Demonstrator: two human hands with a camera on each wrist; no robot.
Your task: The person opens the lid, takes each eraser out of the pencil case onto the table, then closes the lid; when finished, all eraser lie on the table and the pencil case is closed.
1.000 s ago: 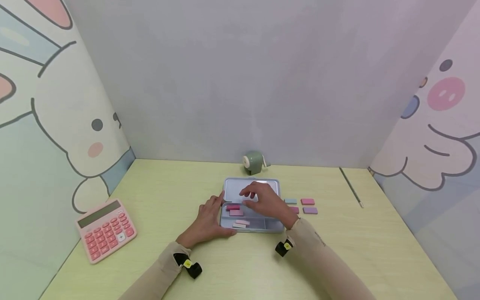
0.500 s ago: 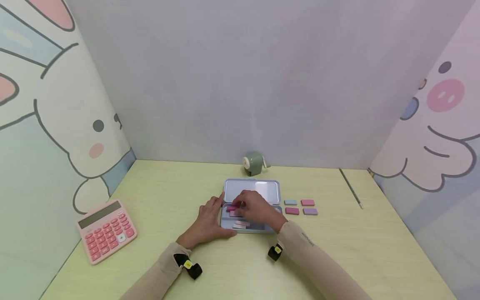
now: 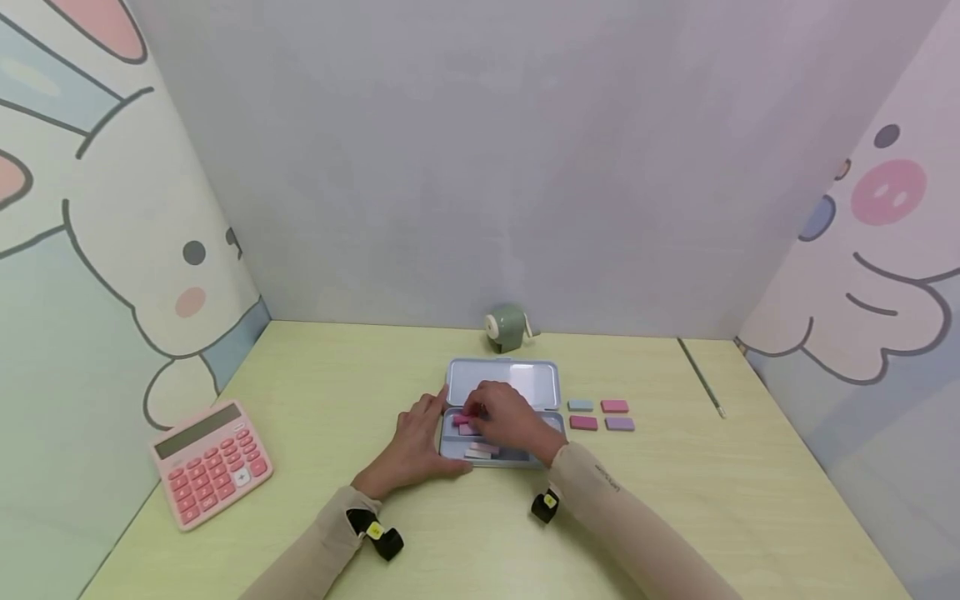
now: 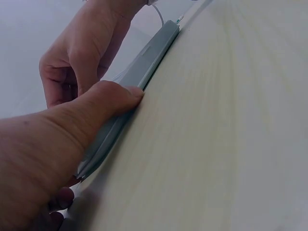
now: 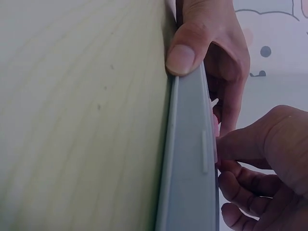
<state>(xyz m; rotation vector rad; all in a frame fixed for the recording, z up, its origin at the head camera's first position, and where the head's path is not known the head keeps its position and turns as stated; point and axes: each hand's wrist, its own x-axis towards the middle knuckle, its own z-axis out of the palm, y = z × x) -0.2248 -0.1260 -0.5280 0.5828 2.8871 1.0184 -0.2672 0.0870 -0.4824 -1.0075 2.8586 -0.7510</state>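
Observation:
A pale blue pencil case lies with its lid swung back. My left hand holds its left end, thumb on the front wall in the left wrist view, other fingers round the end. Over the back compartment, my right hand has thumb and index finger closed on a dark pink eraser. A lighter pink eraser lies just in front of it, partly covered by the fingers. Small pale pink and white blocks sit in the front compartment. In the right wrist view a pink edge shows by the right fingertips.
Right of the case lie a blue eraser, a pink one, a dark pink one and a purple one. A green pencil sharpener stands behind, a pencil far right, a pink calculator left.
My right hand has come down and left from above the lid to the erasers in the back compartment, its fingers closing there. The left hand stays on the case.

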